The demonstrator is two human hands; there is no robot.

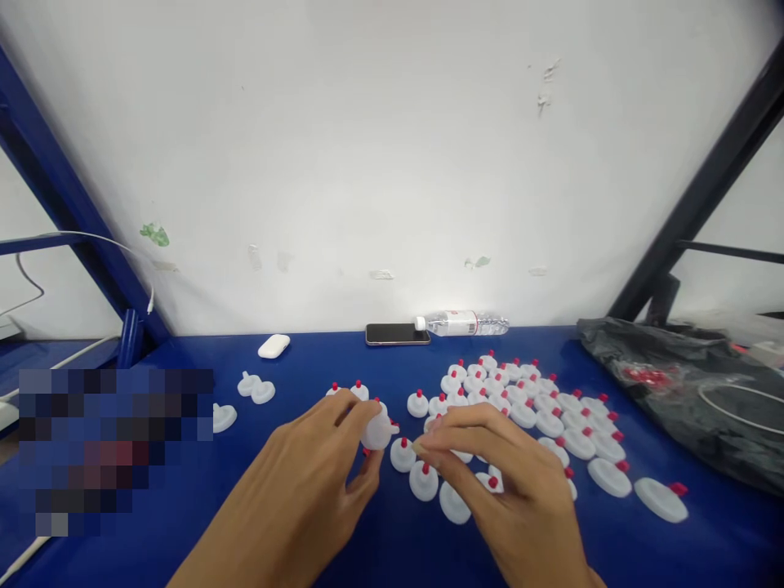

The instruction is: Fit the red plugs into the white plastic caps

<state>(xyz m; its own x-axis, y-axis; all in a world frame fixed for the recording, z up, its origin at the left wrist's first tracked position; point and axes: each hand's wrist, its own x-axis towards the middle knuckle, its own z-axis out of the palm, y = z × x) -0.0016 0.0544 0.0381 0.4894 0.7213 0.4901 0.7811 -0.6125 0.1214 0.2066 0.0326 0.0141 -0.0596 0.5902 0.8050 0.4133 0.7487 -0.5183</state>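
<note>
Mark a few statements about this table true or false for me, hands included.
1. The left hand holds a white disc. True.
2. The bottle stands upright. False: it lies on its side by the wall.
3. The right hand is nearer the phone than the red-tipped discs. False: it is right over some of those discs.
4. The phone lies dark screen up. True.
5. Every white piece shows a red tip. False: the pair in front of the white case shows none.
</note>
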